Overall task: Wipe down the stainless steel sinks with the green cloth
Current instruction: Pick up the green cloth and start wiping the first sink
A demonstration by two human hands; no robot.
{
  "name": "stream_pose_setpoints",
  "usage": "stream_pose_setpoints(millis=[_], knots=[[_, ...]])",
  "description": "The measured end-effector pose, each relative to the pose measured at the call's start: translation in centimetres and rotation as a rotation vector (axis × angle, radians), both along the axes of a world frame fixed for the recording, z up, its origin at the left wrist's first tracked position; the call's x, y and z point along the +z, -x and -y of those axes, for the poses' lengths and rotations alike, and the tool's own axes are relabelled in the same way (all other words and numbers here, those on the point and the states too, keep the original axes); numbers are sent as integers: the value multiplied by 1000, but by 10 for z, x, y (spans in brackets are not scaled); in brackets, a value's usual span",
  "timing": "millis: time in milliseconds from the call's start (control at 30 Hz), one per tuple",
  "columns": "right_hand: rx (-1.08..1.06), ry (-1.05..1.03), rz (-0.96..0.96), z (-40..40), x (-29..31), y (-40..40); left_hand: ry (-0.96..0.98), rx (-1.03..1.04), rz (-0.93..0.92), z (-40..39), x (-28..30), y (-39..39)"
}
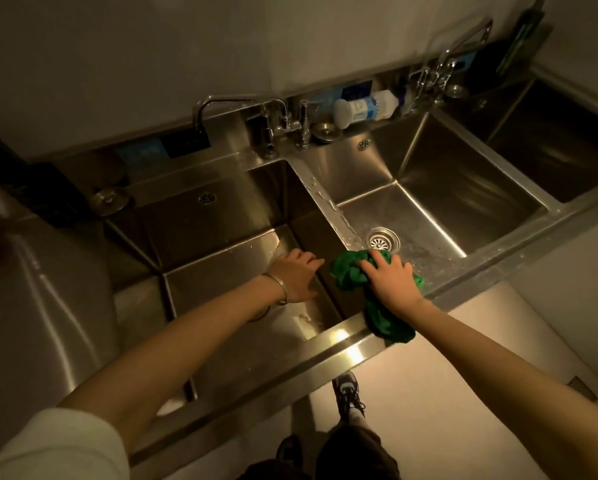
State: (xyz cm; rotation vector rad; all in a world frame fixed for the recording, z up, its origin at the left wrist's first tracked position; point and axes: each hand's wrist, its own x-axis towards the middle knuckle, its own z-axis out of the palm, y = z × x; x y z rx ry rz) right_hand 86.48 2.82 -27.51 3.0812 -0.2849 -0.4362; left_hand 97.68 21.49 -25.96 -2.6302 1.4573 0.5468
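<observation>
Your right hand (391,277) presses the green cloth (377,296) onto the near end of the divider (328,202) between the left basin (242,258) and the middle basin (439,202), fingers spread and curled over the bunched fabric, gripping it; the cloth lies crumpled, deep green, one tail hanging over the front rim (339,344) toward the floor; your left hand (296,277) reaches down into the left basin, fingers straight and relaxed, tips against the basin's right wall, holding nothing; a metal bangle (278,285) sits on that wrist. The middle basin's floor lies open around its drain strainer (382,239), wet with droplets; a third basin (560,147) lies further right. Along the back ledge stand a faucet (242,109), a loose drain plug (326,131) and a white and blue bottle (365,107) on its side; its label is too blurred to read; blue labels on the backsplash are likewise unreadable.
</observation>
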Motion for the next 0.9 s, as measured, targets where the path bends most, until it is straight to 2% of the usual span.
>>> stream_pose_setpoints(millis=[467, 900], knots=[[263, -92, 35, 28, -9, -175, -76, 438, -47, 39, 1, -94], [297, -165, 63, 30, -8, -281, -17, 590, -70, 51, -13, -159]])
